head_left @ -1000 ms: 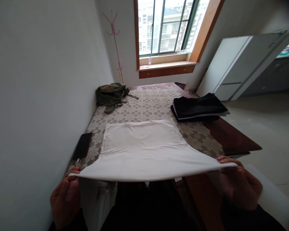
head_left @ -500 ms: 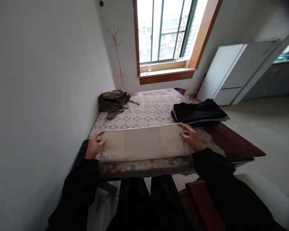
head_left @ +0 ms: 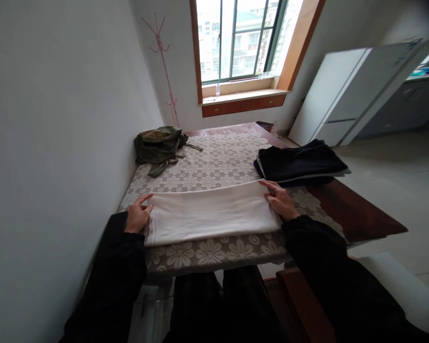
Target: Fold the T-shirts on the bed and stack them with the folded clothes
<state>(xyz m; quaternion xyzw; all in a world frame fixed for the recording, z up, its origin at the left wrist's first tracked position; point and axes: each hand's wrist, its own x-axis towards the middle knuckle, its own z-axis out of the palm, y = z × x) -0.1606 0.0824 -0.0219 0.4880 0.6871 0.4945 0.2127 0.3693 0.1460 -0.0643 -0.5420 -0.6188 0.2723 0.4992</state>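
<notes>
A long, folded piece of white cloth (head_left: 210, 212) lies along the near edge of the table, over the patterned tablecloth (head_left: 214, 252). What kind of garment or linen it is, I cannot make out. At its far left corner, my left hand (head_left: 139, 214) grips the edge between thumb and fingers. My right hand (head_left: 281, 200) has the far right corner in the same way, index finger along the top edge. Between the two hands the far edge sags slightly, and faint creases run over the surface.
A dark green backpack (head_left: 159, 147) rests on the table's left side by the wall. At the right is a stack of folded dark clothes (head_left: 302, 162), near a dark red board-like surface (head_left: 361, 209). A wooden chair (head_left: 303, 305) stands close by my right arm.
The white cloth looks brighter and more creased than before. Both hands keep their hold at its corners. The whole view has shifted slightly downward.
</notes>
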